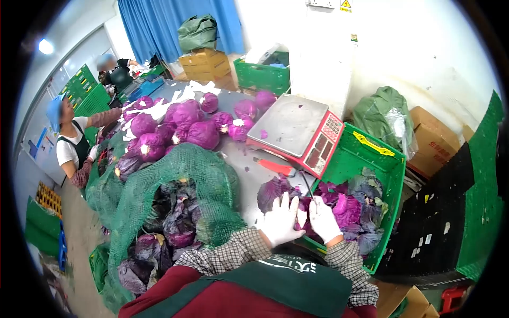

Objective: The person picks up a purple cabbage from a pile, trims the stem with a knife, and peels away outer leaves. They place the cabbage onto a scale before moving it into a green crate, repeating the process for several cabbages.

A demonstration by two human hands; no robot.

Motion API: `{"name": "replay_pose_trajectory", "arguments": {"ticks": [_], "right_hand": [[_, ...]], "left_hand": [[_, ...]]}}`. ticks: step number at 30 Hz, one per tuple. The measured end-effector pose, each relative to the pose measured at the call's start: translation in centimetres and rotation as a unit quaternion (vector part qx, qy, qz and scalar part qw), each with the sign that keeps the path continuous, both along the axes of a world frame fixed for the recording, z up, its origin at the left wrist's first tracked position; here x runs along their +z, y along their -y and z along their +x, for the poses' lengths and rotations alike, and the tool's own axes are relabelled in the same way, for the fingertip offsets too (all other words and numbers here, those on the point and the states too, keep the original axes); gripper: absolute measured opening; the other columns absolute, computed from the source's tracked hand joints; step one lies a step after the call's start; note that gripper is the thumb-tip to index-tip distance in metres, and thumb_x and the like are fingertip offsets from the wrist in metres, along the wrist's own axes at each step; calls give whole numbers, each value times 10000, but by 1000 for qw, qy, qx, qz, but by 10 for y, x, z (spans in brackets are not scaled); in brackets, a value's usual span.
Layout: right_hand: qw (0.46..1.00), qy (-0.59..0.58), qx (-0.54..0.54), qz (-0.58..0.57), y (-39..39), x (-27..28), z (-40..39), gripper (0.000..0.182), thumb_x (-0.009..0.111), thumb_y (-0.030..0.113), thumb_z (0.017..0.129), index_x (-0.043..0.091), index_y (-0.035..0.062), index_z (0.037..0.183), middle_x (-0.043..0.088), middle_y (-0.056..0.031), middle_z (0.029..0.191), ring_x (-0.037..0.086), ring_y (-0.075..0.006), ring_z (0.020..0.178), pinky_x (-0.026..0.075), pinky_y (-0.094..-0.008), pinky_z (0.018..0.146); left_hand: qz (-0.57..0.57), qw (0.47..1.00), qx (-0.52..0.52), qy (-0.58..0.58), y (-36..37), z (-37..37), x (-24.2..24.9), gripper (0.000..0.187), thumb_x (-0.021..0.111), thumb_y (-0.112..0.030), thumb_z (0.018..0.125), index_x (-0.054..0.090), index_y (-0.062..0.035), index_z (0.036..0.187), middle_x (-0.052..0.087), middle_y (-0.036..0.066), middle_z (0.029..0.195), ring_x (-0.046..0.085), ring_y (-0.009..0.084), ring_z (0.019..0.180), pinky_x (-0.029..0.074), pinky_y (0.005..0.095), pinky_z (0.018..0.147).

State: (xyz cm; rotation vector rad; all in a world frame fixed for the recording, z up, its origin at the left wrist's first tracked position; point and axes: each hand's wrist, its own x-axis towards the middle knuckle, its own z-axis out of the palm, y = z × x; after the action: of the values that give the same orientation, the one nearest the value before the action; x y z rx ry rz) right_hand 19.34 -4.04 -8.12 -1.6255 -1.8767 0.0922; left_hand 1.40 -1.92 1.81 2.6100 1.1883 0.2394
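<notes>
My left hand [281, 221], in a white glove, is pressed against a red cabbage [301, 217] with its fingers spread over it, gripping it at the table edge. The cabbage's pale cut stem shows between my two hands. In my gloved right hand [323, 219] is a knife [306, 183], its dark blade pointing up and away from me, close to the cabbage. Loose purple outer leaves [347, 211] fill the near part of a green crate [382, 169] just right of my hands. Part of the cabbage is hidden under my fingers.
A red digital scale [318, 151] stands on the metal table, with a red-handled tool [275, 167] by its front edge. Trimmed red cabbages [185, 122] are heaped behind. Left of me, a green mesh sack [212, 175] holds untrimmed cabbages. A co-worker [74, 132] reaches toward the heap.
</notes>
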Motion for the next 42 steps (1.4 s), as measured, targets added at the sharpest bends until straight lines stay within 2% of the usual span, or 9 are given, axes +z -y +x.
{"name": "replay_pose_trajectory", "arguments": {"ticks": [3,7,8,11,15,20,33,36,42], "right_hand": [[982,-156,-97,-38,-11,-68,29,250,432,212,997,548,-8,973,583,-185,770,574,-280,572,470,-366,501],[979,-127,-153,-39,37,-90,32,191,461,141,949,562,-20,969,602,-210,869,602,-348,778,505,-420,676],[982,-50,-179,-20,44,-98,48,183,474,146,952,562,-10,989,612,-193,867,603,-318,731,508,-401,633],[728,-547,-364,-196,66,-54,89,358,511,157,968,478,-8,1285,617,-137,914,581,-178,691,500,-287,608],[909,-341,-241,12,59,-7,73,508,560,109,944,388,-3,1408,622,-81,1061,571,-116,765,497,-234,661],[797,-548,7,-254,23,42,-9,446,696,234,875,547,5,1228,563,15,760,487,-42,487,404,-190,422],[821,-511,71,-244,2,33,-58,250,663,177,872,575,18,1044,625,-55,880,615,-176,706,505,-295,648],[990,-124,27,-53,-8,13,-58,178,595,154,861,593,49,1004,654,-119,858,654,-284,743,524,-349,662],[935,-332,20,-119,-7,0,-35,218,618,192,858,602,55,1027,645,-149,918,659,-292,835,531,-364,717]], "left_hand": [[4,997,5,76,-3,-27,-12,947,779,-447,665,359,27,1369,371,304,1383,402,462,1239,372,500,1050],[-324,826,47,458,6,-82,-26,918,819,-227,715,271,93,1379,363,257,1404,347,318,1351,298,443,1124],[-286,876,102,376,-8,-110,-62,950,809,-191,741,210,100,1418,365,232,1417,374,263,1332,343,406,1103],[-344,863,157,335,-22,-119,-34,970,789,-282,786,188,69,1461,438,192,1372,457,229,1261,386,319,1052],[-225,951,-43,206,-51,-105,-45,1009,794,-333,714,231,42,1463,253,272,1499,300,362,1391,251,403,1151],[-153,979,-127,-43,-73,-88,9,1065,822,-336,664,225,32,1466,231,321,1482,297,403,1381,300,406,1121],[-288,901,103,307,-66,-87,-53,745,799,-312,746,430,17,1304,523,145,1225,521,224,1145,416,340,1013],[-362,849,98,371,-69,-91,-59,768,812,-299,731,428,25,1311,516,155,1246,517,224,1162,404,344,1030],[-318,876,103,349,-62,-102,-70,873,816,-370,702,387,0,1367,432,193,1331,443,276,1256,353,373,1081]]}}
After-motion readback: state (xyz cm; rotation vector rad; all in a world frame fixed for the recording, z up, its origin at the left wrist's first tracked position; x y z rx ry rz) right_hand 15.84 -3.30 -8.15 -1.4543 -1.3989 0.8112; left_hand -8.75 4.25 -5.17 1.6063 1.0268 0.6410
